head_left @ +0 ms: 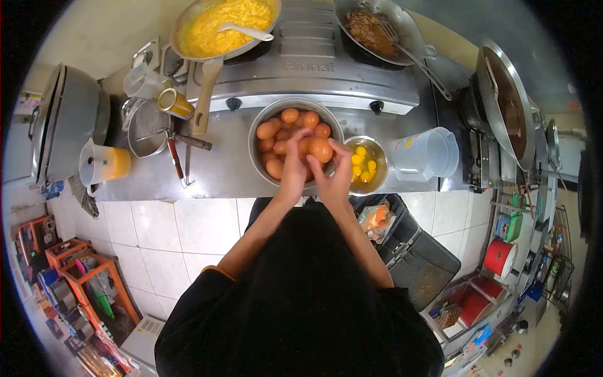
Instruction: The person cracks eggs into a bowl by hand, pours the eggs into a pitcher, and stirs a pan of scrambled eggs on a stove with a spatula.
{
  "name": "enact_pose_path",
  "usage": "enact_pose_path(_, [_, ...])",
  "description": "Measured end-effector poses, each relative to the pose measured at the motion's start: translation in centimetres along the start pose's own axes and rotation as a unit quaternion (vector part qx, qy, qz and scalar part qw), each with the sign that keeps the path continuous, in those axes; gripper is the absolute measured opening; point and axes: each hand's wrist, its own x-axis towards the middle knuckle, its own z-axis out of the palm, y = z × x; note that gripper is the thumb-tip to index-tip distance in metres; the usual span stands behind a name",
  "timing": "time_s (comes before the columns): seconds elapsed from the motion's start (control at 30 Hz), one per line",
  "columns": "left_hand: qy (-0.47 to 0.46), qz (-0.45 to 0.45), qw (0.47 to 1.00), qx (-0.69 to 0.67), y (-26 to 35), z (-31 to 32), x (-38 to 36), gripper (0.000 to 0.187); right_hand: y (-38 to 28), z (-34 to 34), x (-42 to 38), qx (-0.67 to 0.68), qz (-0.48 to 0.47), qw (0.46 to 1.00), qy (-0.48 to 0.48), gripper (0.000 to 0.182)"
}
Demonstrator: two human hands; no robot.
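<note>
A steel pot [254, 162] full of brown eggs [267, 130] stands on the counter in front of me. My right hand [335, 179] is closed on one brown egg [321, 151], gripping it between thumb and fingers above the pot. My left hand [293, 171] is beside it over the eggs, its fingers curved around another egg [304, 148] that is partly hidden. To the right of the pot, touching distance from my right hand, sits a metal bowl [380, 164] with several raw yolks [359, 159] and egg white.
A two-burner stove [308, 66] carries a pan of yellow scrambled egg [226, 25] and a pan of brown food [370, 31]. Plastic jugs [424, 155] [103, 164], a strainer [147, 135] and a can [176, 103] stand nearby. An open black bin [427, 267] is below the counter.
</note>
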Motion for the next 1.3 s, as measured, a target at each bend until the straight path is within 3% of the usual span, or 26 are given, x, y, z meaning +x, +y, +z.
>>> enact_pose_path(0.03, [-0.013,0.006,1.0,0.012,-0.4,0.3,0.1,0.04,-0.2,-0.2,0.3,0.007,0.044,0.999,-0.01,0.053])
enact_pose_path(0.07, [-0.019,-0.017,1.0,-0.013,-0.7,0.5,0.3,0.04,-0.7,-1.0,0.5,0.047,0.062,0.997,-0.006,0.038])
enact_pose_path(0.1, [-0.024,-0.04,0.998,-0.037,-0.5,0.8,0.2,0.04,-1.3,-1.8,1.2,0.136,0.144,0.98,-0.001,0.036])
enact_pose_path(0.13, [-0.029,-0.067,0.995,-0.06,-0.4,1.1,0.1,0.042,-1.6,-3.2,1.6,0.223,0.225,0.948,0.006,0.034])
enact_pose_path(0.17, [-0.055,-0.057,0.997,0.0,-0.4,1.5,0.2,0.041,-1.6,-4.6,1.9,0.307,0.302,0.903,0.013,0.034])
enact_pose_path(0.3, [-0.144,-0.05,0.964,0.216,-0.5,3.5,2.3,0.041,0.3,-10.3,3.0,0.285,0.33,0.897,-0.076,0.04])
enact_pose_path(0.33, [-0.173,-0.057,0.951,0.249,-0.7,3.8,2.9,0.042,0.5,-11.5,3.1,0.226,0.303,0.916,-0.133,0.044])
enact_pose_path(0.5, [-0.296,0.006,0.903,0.312,-1.8,5.7,5.8,0.043,1.0,-15.3,3.8,0.137,0.204,0.961,-0.129,0.053])
enact_pose_path(0.53, [-0.329,0.053,0.863,0.38,-2.2,5.9,6.7,0.05,2.3,-15.8,3.7,0.107,0.185,0.967,-0.14,0.053])
enact_pose_path(0.77, [-0.439,0.1,0.632,0.631,-3.2,8.5,10.3,0.056,7.9,-16.2,2.6,0.009,0.127,0.986,-0.112,0.044])
enact_pose_path(0.87, [-0.442,0.138,0.604,0.649,-6.0,7.6,10.9,0.057,10.3,-15.4,1.4,0.019,0.118,0.991,-0.058,0.045])
enact_pose_path(1.07, [-0.398,0.176,0.61,0.662,-8.0,7.0,10.5,0.055,12.0,-14.4,0.8,0.003,0.103,0.995,-0.008,0.047])
enact_pose_path(1.3, [-0.373,0.173,0.606,0.681,-7.8,7.6,10.1,0.05,9.9,-14.8,1.8,-0.056,0.057,0.997,-0.019,0.044])
